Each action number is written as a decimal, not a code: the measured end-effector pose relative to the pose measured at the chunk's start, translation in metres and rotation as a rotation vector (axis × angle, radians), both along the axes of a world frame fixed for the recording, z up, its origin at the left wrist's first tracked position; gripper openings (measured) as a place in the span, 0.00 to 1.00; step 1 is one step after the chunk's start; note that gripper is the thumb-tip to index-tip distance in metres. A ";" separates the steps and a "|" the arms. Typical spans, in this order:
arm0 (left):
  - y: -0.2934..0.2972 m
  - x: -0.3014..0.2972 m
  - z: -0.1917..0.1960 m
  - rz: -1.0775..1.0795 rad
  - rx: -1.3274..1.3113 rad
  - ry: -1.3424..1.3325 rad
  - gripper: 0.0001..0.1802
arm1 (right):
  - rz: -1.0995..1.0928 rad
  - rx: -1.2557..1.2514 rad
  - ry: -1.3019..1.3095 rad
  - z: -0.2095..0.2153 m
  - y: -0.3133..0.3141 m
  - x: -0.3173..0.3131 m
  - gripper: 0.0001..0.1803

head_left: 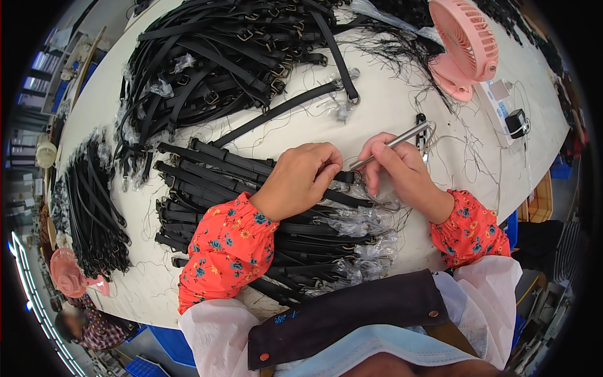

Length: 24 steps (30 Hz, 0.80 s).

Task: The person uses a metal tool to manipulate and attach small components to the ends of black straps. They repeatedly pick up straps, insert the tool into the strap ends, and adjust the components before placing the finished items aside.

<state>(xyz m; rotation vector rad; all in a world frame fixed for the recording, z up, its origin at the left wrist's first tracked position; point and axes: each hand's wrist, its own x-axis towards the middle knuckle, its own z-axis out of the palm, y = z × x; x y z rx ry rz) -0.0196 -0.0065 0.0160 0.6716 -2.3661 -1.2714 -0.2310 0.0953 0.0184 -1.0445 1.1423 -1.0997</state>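
Both my hands meet over a row of black buckled straps (308, 245) laid side by side on the white table. My left hand (300, 179) is closed, its thumb and fingertips pinching the end of one black strap (344, 178) near its buckle. In my right hand (405, 173) is a slim silver pen-like tool (402, 139), slanted so its tip comes down by that strap end. The fingers of my right hand wrap the tool, some of them close to the buckle. Clear plastic film (358, 226) covers several buckles in the row.
A large heap of black straps (207, 63) lies at the far left, with another bundle (94, 207) beside it. Far right are a pink fan (461, 41), tangled black threads (402, 56), a white box (493, 113) and a black adapter (517, 123). Another person (97, 323) is at lower left.
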 end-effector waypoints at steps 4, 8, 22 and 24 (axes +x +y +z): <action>0.000 0.000 -0.001 -0.003 -0.006 0.001 0.02 | 0.005 -0.002 0.004 0.001 0.000 0.000 0.21; 0.000 0.000 0.003 0.000 0.009 -0.016 0.03 | 0.002 -0.004 -0.002 0.000 0.000 0.000 0.21; -0.004 0.003 -0.005 0.082 0.301 0.075 0.04 | -0.092 -0.186 0.024 -0.014 0.000 0.002 0.15; -0.008 0.004 -0.006 0.106 0.480 0.145 0.05 | -0.050 -0.251 0.239 -0.008 0.003 0.006 0.10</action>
